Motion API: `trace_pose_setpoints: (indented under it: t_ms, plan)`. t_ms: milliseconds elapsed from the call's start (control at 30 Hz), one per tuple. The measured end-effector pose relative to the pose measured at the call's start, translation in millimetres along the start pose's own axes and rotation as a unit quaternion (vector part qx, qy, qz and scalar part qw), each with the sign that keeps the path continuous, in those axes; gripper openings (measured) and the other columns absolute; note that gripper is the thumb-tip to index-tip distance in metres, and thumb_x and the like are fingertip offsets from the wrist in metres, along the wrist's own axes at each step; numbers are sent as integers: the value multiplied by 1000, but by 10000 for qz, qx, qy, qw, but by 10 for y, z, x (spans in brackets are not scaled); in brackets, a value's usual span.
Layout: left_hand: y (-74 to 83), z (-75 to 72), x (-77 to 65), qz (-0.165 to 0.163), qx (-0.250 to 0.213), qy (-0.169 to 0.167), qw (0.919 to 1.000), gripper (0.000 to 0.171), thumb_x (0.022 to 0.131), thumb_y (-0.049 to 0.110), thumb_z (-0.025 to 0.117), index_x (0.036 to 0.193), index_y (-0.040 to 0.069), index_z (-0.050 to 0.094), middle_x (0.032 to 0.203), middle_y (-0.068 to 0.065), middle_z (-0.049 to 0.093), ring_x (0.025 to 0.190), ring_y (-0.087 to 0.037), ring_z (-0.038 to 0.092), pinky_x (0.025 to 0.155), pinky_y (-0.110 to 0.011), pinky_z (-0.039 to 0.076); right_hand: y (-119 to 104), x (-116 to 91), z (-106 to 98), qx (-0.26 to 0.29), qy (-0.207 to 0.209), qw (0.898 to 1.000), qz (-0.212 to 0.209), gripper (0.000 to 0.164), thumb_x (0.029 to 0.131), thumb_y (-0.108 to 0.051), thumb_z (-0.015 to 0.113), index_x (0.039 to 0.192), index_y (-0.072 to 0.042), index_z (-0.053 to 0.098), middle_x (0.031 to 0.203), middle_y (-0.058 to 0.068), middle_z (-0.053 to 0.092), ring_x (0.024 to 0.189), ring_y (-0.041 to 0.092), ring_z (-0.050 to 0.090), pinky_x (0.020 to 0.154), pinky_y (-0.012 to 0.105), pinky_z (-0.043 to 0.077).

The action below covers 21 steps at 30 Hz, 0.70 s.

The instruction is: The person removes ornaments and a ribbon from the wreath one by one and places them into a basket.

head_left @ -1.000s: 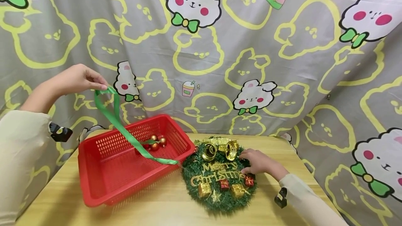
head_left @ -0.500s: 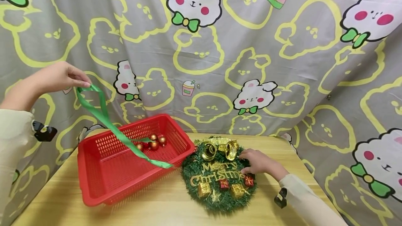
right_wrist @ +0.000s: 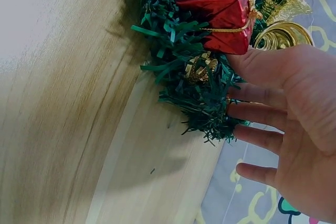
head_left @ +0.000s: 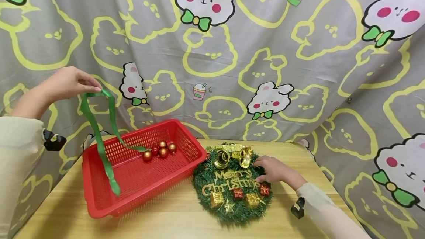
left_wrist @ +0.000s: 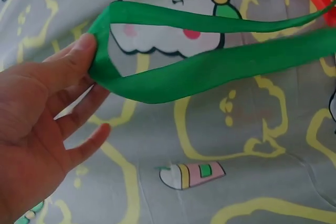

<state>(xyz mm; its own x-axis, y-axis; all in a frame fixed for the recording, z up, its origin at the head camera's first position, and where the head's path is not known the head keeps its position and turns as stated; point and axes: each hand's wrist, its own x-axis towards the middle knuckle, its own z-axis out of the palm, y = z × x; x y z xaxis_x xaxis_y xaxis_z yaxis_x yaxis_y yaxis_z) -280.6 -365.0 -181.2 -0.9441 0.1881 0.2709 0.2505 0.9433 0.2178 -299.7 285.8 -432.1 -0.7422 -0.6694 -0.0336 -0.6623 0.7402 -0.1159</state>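
My left hand [head_left: 73,82] is raised at the left and pinches a green ribbon [head_left: 101,150] between thumb and fingers. Folded over the fingertips, the ribbon [left_wrist: 210,72] drops in two strands: one dangles over the red basket's near left part, the other reaches to the baubles. At the right, my right hand [head_left: 273,170] rests on the edge of a Christmas wreath [head_left: 247,213] lying on the table. Its fingers are nearly straight, the thumb by a small red gift box [right_wrist: 226,19]. Gold bells [head_left: 221,159] and gold "Merry Christmas" lettering [head_left: 230,185] decorate the wreath.
The red plastic basket [head_left: 87,180] stands left of the wreath, its right corner close to it. Inside lie several gold and red baubles [head_left: 163,152]. A wooden table [head_left: 172,224] carries everything; a patterned grey curtain [head_left: 212,113] hangs behind it.
My left hand has moved left, then slightly back right, with the ribbon. The ribbon's lower end has left the wreath's side and swung left over the basket. The right hand stays put.
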Motion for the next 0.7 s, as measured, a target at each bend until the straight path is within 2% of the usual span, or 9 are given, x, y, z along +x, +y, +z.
trace_pose_setpoints:
  t_ms: [133,367,467,600,700]
  plan:
    - [136,65,23,326,244,-369,9985,14,91,19,77,97,7,80,85,-4,76,71,-9,57,65,-28,45,-10,-5,-21,2,19,10000,-36,54,87,-33,80,127,1,67,128,22,64,115,41,62,93,55,52]
    - [494,251,44,990,155,-710,9924,4,87,15,80,86,12,79,72,4,71,62,-6,53,62,-24,43,-15,-9,-32,-6,-9,10000,-5,54,87,-33,80,127,1,67,128,22,64,115,41,62,93,55,52]
    - [664,356,59,1362,47,-988,9857,5,87,14,80,82,15,78,70,5,69,62,-4,52,61,-24,44,-15,-6,-33,-12,-9,10000,-29,54,87,-33,80,127,1,67,128,22,64,115,41,62,93,55,52]
    - [880,518,87,1911,-83,-1312,9727,8,86,12,79,80,17,78,70,5,71,62,-3,55,62,-24,46,-16,1,-32,-7,-8,10000,-49,54,87,-33,80,127,1,67,128,22,64,115,41,62,93,55,52]
    - [1024,664,109,2137,-173,-1492,9653,9,86,10,79,80,17,79,72,5,73,63,-5,59,62,-25,48,-13,7,-28,-8,-9,10000,-54,54,87,-33,80,127,1,67,128,22,64,115,41,62,93,55,53]
